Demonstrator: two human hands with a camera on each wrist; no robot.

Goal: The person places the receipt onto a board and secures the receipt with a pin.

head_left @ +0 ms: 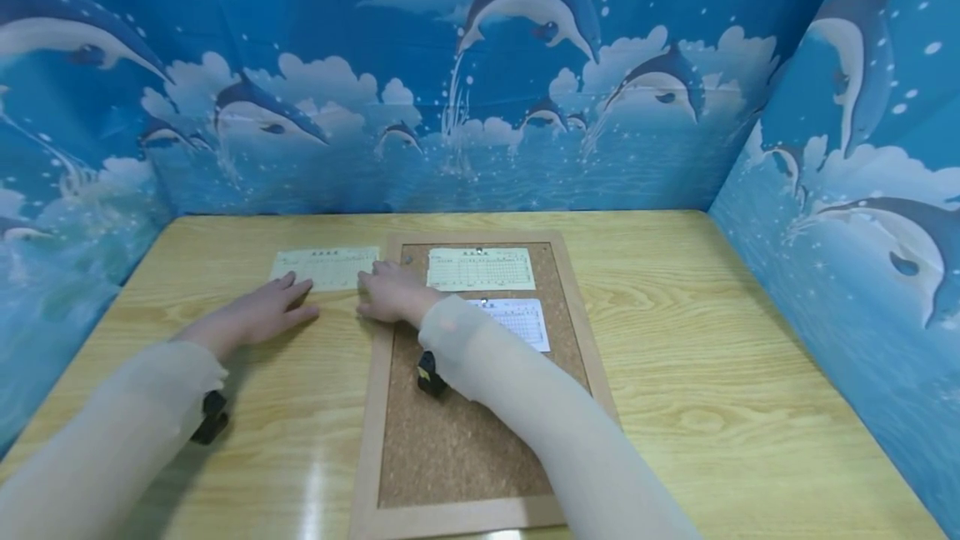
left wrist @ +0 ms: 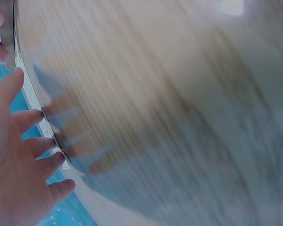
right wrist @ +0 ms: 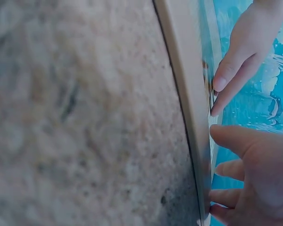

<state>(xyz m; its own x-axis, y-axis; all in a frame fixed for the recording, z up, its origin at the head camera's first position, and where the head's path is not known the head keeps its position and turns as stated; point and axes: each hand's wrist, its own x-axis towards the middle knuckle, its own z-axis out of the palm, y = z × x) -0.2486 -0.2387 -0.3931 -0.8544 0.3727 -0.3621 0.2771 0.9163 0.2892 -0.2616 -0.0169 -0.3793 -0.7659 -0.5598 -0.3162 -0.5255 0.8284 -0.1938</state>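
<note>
A pale green printed form [head_left: 326, 257] lies on the table, left of a wood-framed corkboard [head_left: 457, 448]. At the form's left end is my left hand [head_left: 262, 309], its fingertips at the lower left corner. My right hand [head_left: 395, 292] reaches over the board's left frame, with its fingertips at the form's right edge. Both hands have extended, spread fingers, also visible in the left wrist view on the left hand [left wrist: 23, 150] and in the right wrist view on the right hand [right wrist: 262, 169]. Neither hand grips anything.
Pinned near the top of the corkboard is another pale green form [head_left: 480, 269]. Below it hangs a white form [head_left: 517, 332], partly hidden by my right sleeve [head_left: 517, 390]. A small grey pin [head_left: 407, 260] sits at the board's upper left. Dolphin-print curtains [head_left: 337, 157] border the wooden table [head_left: 697, 373].
</note>
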